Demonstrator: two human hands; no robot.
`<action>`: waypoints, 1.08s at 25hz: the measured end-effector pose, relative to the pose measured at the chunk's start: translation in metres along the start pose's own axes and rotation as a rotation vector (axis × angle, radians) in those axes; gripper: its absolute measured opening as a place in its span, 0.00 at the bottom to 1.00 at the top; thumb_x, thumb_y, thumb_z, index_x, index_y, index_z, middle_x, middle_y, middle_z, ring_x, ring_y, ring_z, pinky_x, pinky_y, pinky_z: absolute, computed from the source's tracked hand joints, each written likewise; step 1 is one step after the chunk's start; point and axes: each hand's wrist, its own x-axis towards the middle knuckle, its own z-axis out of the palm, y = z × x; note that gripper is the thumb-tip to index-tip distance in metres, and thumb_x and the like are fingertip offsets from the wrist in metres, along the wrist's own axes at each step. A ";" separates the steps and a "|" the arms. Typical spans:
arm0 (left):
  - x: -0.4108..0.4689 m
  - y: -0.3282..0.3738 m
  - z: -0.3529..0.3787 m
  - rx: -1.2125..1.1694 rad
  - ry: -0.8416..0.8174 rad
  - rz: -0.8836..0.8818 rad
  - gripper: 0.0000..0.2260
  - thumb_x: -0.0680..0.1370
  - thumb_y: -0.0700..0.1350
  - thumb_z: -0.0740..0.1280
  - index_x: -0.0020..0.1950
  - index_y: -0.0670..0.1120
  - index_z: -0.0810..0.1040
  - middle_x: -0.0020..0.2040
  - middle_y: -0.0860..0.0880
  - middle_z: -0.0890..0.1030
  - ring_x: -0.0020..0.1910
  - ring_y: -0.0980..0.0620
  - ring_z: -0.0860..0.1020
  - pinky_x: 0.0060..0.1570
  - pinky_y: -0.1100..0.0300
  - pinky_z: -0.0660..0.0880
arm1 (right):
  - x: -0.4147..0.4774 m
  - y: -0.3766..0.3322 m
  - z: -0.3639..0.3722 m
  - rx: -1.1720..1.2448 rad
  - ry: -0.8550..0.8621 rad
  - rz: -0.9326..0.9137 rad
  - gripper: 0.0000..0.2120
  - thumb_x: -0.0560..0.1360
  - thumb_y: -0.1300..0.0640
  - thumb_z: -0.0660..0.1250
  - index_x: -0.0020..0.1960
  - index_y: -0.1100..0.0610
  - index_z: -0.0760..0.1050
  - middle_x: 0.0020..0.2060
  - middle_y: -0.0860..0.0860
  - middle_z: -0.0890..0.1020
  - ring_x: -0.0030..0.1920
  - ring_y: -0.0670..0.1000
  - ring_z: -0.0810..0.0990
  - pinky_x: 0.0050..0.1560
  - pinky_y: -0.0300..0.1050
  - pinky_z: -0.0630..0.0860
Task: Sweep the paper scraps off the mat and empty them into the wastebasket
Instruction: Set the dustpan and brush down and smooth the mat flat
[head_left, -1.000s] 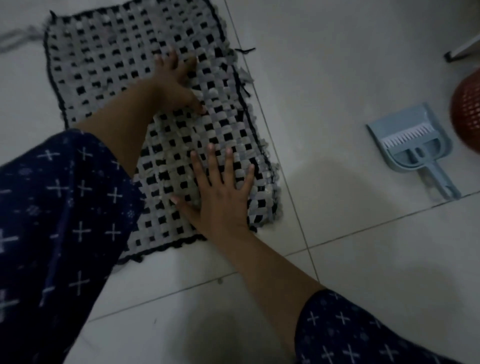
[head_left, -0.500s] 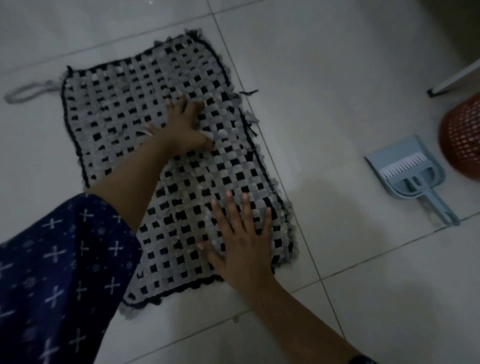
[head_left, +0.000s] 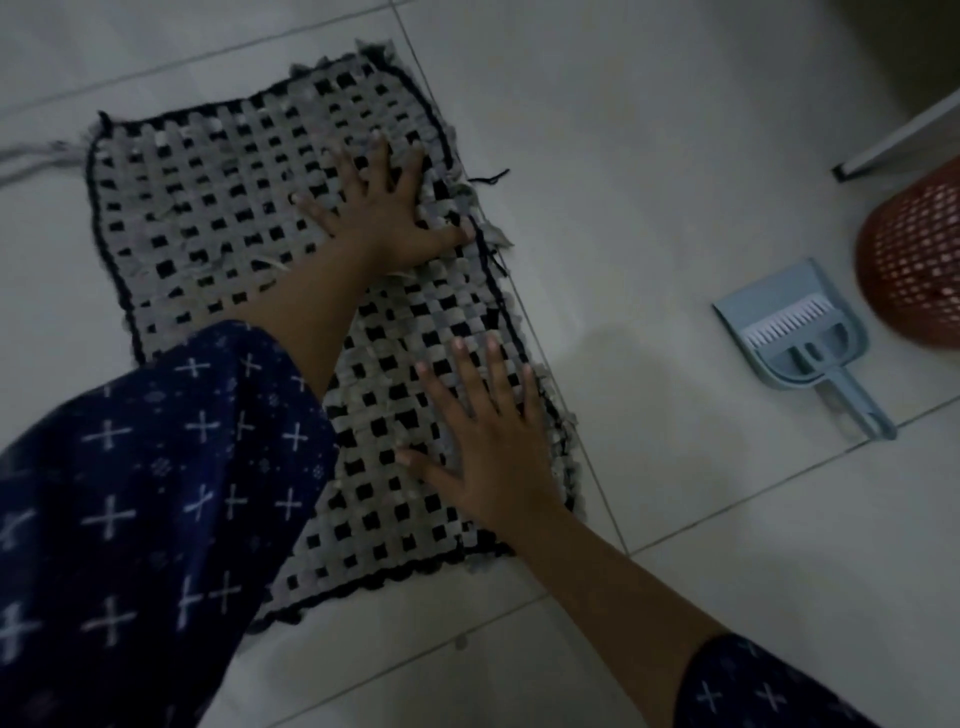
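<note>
A woven grey and black mat lies flat on the white tiled floor. My left hand is spread palm down on the mat's far right part, thumb near the right edge. Flat on the mat's near right corner rests my right hand, fingers apart. Neither hand holds anything. A few small pale scraps show among the weave. To the right on the floor lies a light blue dustpan with a small brush nested in it, handle toward me. A red mesh wastebasket stands at the right edge.
A loose black thread lies on the tile by the mat's right edge. A grey cord loop trails from the mat's far left corner. A white furniture leg slants in at the upper right.
The view has shifted so the mat sits lower in frame. My left hand has slid right toward the mat's edge. My right hand stays flat on the near corner.
</note>
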 end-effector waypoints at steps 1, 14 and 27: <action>0.000 0.002 -0.001 -0.003 -0.008 -0.004 0.48 0.64 0.78 0.54 0.74 0.61 0.36 0.76 0.51 0.31 0.73 0.40 0.28 0.58 0.23 0.33 | -0.002 -0.001 -0.001 0.009 0.003 0.001 0.39 0.73 0.28 0.52 0.77 0.46 0.49 0.78 0.52 0.49 0.77 0.57 0.43 0.75 0.63 0.44; 0.004 -0.006 -0.010 -0.019 -0.026 -0.021 0.52 0.58 0.80 0.56 0.74 0.63 0.36 0.76 0.54 0.31 0.72 0.44 0.27 0.58 0.22 0.32 | -0.002 -0.001 -0.001 0.027 -0.003 0.001 0.39 0.73 0.29 0.54 0.77 0.47 0.50 0.78 0.52 0.50 0.77 0.58 0.44 0.73 0.66 0.48; 0.004 0.001 -0.022 -0.028 -0.080 -0.091 0.51 0.62 0.76 0.62 0.74 0.62 0.35 0.75 0.54 0.29 0.71 0.45 0.25 0.60 0.24 0.32 | -0.003 0.000 0.001 0.029 -0.043 -0.005 0.39 0.74 0.30 0.52 0.77 0.47 0.46 0.78 0.53 0.46 0.77 0.59 0.41 0.73 0.66 0.45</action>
